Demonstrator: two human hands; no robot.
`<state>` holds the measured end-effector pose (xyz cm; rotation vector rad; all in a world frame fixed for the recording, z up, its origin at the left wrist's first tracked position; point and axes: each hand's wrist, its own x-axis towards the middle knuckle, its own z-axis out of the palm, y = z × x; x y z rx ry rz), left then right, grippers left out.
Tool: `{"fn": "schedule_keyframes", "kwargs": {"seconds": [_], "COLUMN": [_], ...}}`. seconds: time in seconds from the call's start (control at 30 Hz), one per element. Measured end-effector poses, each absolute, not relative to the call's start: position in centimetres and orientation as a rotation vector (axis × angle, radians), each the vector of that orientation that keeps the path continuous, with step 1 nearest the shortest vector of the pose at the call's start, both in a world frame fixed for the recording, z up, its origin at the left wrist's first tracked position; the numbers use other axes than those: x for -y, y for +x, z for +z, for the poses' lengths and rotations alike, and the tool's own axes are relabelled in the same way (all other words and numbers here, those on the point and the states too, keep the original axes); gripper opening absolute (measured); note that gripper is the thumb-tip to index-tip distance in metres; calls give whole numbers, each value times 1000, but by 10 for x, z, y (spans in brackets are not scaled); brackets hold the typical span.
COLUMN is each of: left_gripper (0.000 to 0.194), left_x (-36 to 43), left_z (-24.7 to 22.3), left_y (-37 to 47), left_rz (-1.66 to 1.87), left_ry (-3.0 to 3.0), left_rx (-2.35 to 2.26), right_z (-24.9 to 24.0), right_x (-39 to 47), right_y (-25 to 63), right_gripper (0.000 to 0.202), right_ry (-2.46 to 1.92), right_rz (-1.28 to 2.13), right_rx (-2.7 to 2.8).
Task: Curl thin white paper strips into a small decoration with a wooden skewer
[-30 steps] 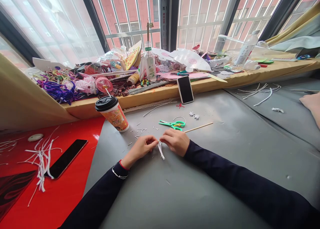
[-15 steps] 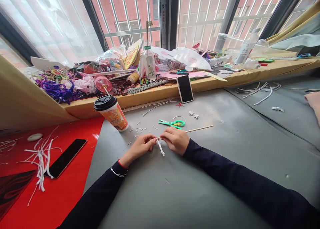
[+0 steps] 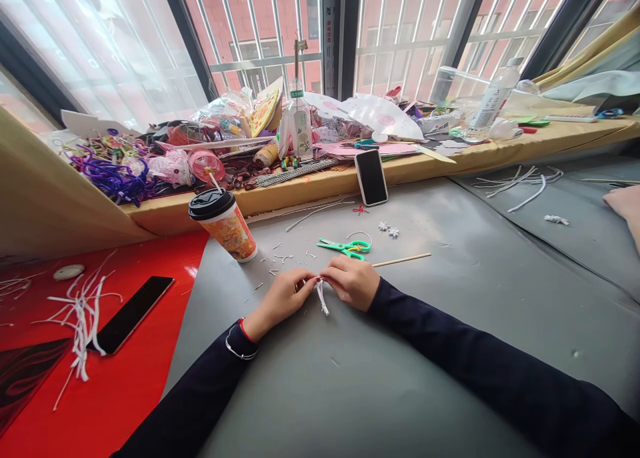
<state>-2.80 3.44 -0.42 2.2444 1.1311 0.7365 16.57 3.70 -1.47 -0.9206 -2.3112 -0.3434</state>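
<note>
Both hands meet low on the grey table top (image 3: 400, 351). My left hand (image 3: 280, 298) and my right hand (image 3: 353, 281) pinch a thin white paper strip (image 3: 323, 298) between their fingertips; its loose end hangs down between them. A thin wooden stick (image 3: 400, 260) runs from under my right hand out to the right. Green scissors (image 3: 345, 247) lie just beyond my right hand. Small white paper scraps (image 3: 280, 258) are scattered in front of my left hand.
A lidded paper cup (image 3: 223, 223) with a straw stands left of the hands. One phone (image 3: 371, 177) leans on the cluttered wooden sill (image 3: 450, 158); another phone (image 3: 131, 314) lies on the red sheet (image 3: 120, 391) beside white strips (image 3: 83, 315). Small white paper flowers (image 3: 389, 229) lie nearby.
The hands have drawn slightly closer together on the strip, and its hanging end has shifted a little. Nothing else on the table has moved.
</note>
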Motion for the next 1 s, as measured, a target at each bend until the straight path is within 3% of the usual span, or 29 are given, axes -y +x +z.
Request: {"fn": "schedule_keyframes", "kwargs": {"seconds": [1.0], "left_gripper": [27], "left_x": [-35], "left_z": [-2], "left_y": [-28], "left_rz": [733], "left_ry": [2125], "left_rx": [-1135], "right_z": [-15], "right_x": [-37], "right_y": [168], "right_gripper": [20], "right_ry": [-943], "right_rz": [-317], "right_rx": [2341]}}
